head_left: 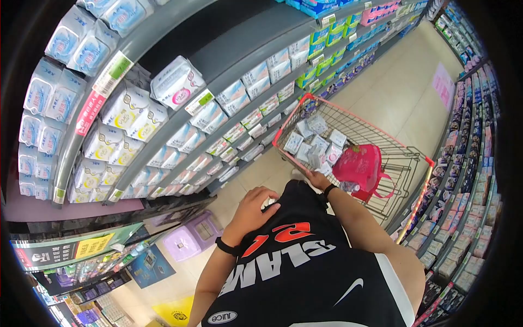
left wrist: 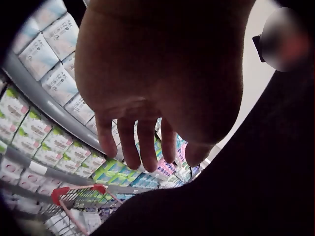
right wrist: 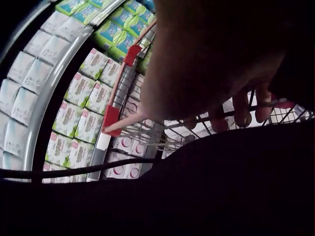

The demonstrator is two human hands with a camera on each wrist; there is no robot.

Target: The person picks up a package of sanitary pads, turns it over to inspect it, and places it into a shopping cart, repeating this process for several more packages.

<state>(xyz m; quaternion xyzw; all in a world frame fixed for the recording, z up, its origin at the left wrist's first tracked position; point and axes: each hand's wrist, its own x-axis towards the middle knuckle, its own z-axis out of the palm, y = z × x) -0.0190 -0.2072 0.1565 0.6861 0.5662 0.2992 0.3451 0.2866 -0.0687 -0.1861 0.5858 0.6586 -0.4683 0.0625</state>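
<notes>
My left hand [head_left: 253, 210] hovers in front of the black jersey [head_left: 305, 240], with a black band round its wrist. Its fingers [left wrist: 129, 147] hang spread and relaxed in the left wrist view, holding nothing. At the near side of a wire shopping cart [head_left: 309, 97] with a red rim is my right hand [head_left: 317, 180]. In the right wrist view its fingers [right wrist: 241, 110] curl over the cart's top wire and the thumb lies stretched along it. Inside the cart lie several white packs [head_left: 319, 143] and a bright pink bag [head_left: 357, 163].
Shelves [head_left: 229, 54] full of wrapped sanitary pad packs run along the left. A single white pack [head_left: 177, 82] stands on the upper shelf. More stocked shelves [head_left: 452, 191] line the right. Tiled floor [head_left: 376, 82] stretches ahead; a purple box [head_left: 190, 237] stands at the lower left.
</notes>
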